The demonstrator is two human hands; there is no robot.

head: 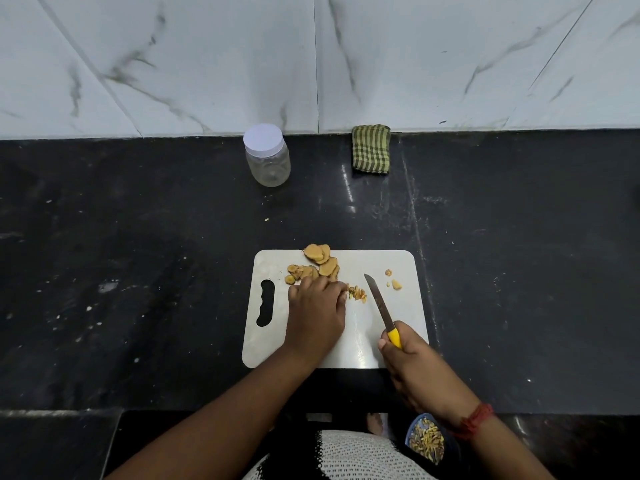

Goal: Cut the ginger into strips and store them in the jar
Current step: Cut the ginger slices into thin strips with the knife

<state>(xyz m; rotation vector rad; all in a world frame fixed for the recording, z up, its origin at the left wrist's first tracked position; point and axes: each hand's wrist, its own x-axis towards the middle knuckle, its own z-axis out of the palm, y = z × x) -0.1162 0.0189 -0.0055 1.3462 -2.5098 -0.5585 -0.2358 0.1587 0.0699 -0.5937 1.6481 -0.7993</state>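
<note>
A white cutting board (367, 337) lies on the black counter. Round ginger slices (320, 259) are piled at its far left edge, and a small heap of cut strips (357, 293) lies mid-board. My left hand (317, 311) rests palm down on the board, its fingertips on the ginger just left of the strips. My right hand (403, 355) grips the yellow handle of a knife (379, 301), whose blade points away, just right of the strips. Two small ginger bits (394, 281) lie near the board's right edge. A clear jar (267, 160) with a white lid stands closed at the counter's back.
A folded green striped cloth (371, 149) lies against the marble wall at the back, right of the jar. A small dark bowl (427, 441) with ginger scraps sits below the counter's front edge, under my right forearm.
</note>
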